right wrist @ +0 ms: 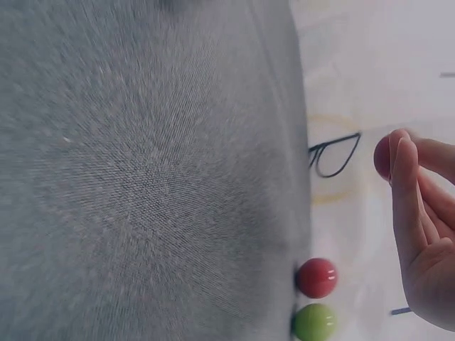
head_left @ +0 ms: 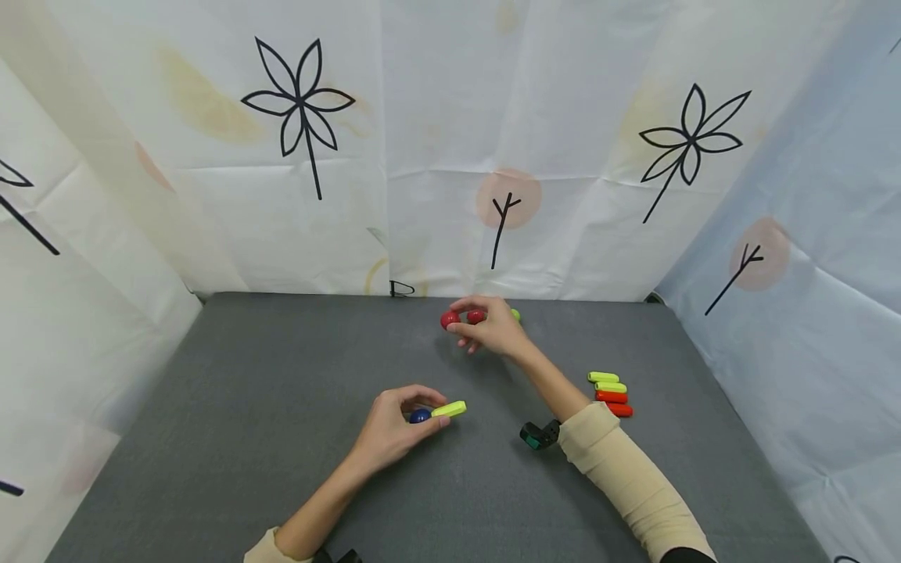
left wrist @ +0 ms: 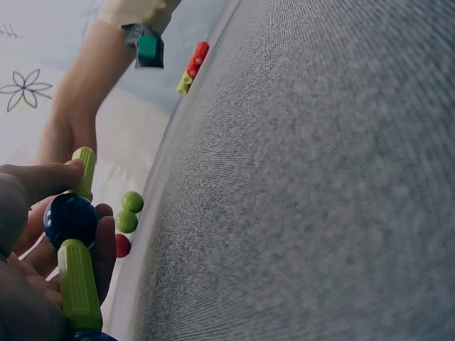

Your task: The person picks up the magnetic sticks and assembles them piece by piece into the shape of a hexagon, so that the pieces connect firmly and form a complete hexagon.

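Note:
My left hand (head_left: 397, 426) grips a joined piece made of a blue ball (left wrist: 71, 222) between two ridged yellow-green sticks (left wrist: 79, 288). A second blue ball (left wrist: 92, 337) peeks in at the bottom edge of the left wrist view, at the end of the lower stick. Farther away, my right hand (head_left: 493, 324) pinches a red ball (head_left: 450, 319) between thumb and fingers near the table's back edge. Behind that hand sit another red ball (right wrist: 317, 278) and a green ball (right wrist: 314, 322). Two green balls (left wrist: 132, 201) show there in the left wrist view.
Two yellow-green sticks (head_left: 607, 381) and two red sticks (head_left: 614, 403) lie in a row at the right of the grey table (head_left: 246, 407). A black wrist camera (head_left: 540, 435) juts from the right sleeve. Patterned white cloth (head_left: 436, 141) encloses the back and sides.

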Demonstrator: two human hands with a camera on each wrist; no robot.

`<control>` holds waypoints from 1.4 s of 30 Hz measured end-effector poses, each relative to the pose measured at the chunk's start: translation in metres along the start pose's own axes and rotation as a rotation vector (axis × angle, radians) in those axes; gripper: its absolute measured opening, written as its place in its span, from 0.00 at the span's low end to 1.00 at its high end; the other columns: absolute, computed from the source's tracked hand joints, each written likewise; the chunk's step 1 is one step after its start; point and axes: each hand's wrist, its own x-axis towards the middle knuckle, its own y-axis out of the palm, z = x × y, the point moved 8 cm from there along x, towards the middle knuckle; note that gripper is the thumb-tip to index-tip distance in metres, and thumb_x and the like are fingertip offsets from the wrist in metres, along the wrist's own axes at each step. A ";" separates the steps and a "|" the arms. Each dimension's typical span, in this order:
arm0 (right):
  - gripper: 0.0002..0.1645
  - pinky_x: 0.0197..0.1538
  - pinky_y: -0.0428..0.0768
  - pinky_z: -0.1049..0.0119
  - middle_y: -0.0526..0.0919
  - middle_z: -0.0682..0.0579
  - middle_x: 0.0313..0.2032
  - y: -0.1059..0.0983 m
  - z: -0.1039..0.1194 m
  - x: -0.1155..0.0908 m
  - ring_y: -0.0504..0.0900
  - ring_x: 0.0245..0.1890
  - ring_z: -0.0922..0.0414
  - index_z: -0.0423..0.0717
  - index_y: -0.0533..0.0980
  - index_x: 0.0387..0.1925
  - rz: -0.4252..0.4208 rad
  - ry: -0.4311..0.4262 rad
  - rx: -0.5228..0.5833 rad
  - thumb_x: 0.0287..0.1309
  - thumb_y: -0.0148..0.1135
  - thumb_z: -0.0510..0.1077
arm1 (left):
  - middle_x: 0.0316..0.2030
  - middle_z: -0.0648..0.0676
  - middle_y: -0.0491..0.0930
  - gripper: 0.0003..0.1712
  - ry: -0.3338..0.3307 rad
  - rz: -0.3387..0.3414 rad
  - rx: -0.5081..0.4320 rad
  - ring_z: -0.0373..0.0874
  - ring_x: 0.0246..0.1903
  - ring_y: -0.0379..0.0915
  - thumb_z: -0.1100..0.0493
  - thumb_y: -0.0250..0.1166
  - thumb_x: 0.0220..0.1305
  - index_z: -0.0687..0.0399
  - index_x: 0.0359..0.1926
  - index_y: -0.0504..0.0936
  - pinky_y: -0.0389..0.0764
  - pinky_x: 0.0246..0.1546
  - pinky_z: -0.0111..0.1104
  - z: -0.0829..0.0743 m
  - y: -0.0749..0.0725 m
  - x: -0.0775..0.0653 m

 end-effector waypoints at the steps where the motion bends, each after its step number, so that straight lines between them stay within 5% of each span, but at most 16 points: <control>1: 0.24 0.38 0.90 0.37 0.87 0.33 0.51 -0.001 0.004 -0.004 0.92 0.31 0.41 0.41 0.83 0.63 0.007 -0.007 -0.002 0.69 0.75 0.42 | 0.44 0.45 0.93 0.14 0.001 -0.001 0.001 0.37 0.44 0.88 0.55 0.83 0.61 0.44 0.47 0.92 0.86 0.53 0.29 0.000 0.000 0.000; 8: 0.23 0.35 0.89 0.39 0.84 0.35 0.59 -0.004 0.016 -0.038 0.91 0.32 0.32 0.40 0.83 0.61 0.068 -0.040 0.002 0.68 0.75 0.41 | 0.44 0.46 0.93 0.14 0.004 -0.007 0.005 0.37 0.42 0.88 0.57 0.83 0.60 0.44 0.46 0.92 0.86 0.51 0.28 -0.001 0.000 0.000; 14: 0.23 0.41 0.90 0.39 0.92 0.37 0.50 -0.007 0.014 -0.068 0.92 0.35 0.32 0.41 0.83 0.61 0.104 -0.024 0.025 0.68 0.75 0.41 | 0.44 0.46 0.93 0.14 0.003 -0.007 0.003 0.37 0.42 0.88 0.57 0.83 0.60 0.44 0.46 0.92 0.86 0.50 0.28 -0.001 0.000 -0.001; 24: 0.22 0.50 0.90 0.65 0.89 0.39 0.58 -0.008 0.006 -0.109 0.93 0.50 0.51 0.43 0.84 0.60 0.128 -0.022 0.022 0.66 0.76 0.42 | 0.44 0.46 0.93 0.14 -0.001 -0.011 0.001 0.38 0.43 0.88 0.56 0.83 0.60 0.44 0.47 0.92 0.86 0.50 0.28 -0.002 -0.001 -0.001; 31: 0.24 0.53 0.90 0.66 0.87 0.34 0.60 0.009 -0.001 -0.122 0.94 0.53 0.47 0.37 0.82 0.62 0.214 -0.040 0.071 0.68 0.75 0.39 | 0.44 0.46 0.93 0.14 0.002 0.003 -0.011 0.36 0.42 0.87 0.56 0.83 0.61 0.45 0.47 0.92 0.85 0.50 0.28 -0.003 -0.001 0.000; 42: 0.25 0.54 0.91 0.64 0.86 0.33 0.61 0.015 -0.007 -0.126 0.93 0.55 0.42 0.37 0.81 0.63 0.215 0.001 0.127 0.67 0.75 0.38 | 0.44 0.47 0.93 0.15 0.025 0.033 -0.009 0.36 0.42 0.88 0.57 0.82 0.63 0.51 0.50 0.91 0.86 0.49 0.28 -0.006 0.003 0.000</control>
